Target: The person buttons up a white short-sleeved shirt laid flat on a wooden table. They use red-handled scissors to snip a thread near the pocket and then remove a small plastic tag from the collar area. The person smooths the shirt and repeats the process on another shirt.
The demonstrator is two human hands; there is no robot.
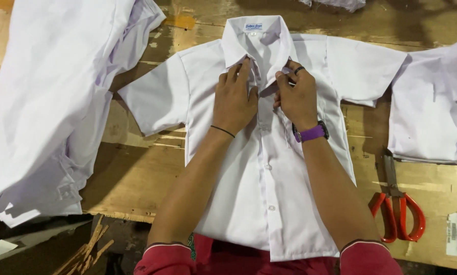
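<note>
Fingers (244,69) of the left hand (233,99) and right hand (297,97) pinch shut on the placket just below the collar of a white shirt (269,173) (front up, flat) on the wooden table (136,173); red scissors (397,206) lie right.

a worn wooden table (136,173) under warm light; dark floor (30,254) below its edge.

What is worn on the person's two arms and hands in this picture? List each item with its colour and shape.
The left hand has a thin black band around the wrist. The right hand has a dark ring on one of its fingers and a wristwatch with a purple strap. Both forearms are bare, and the short red sleeves with pale edging end near the elbows.
</note>
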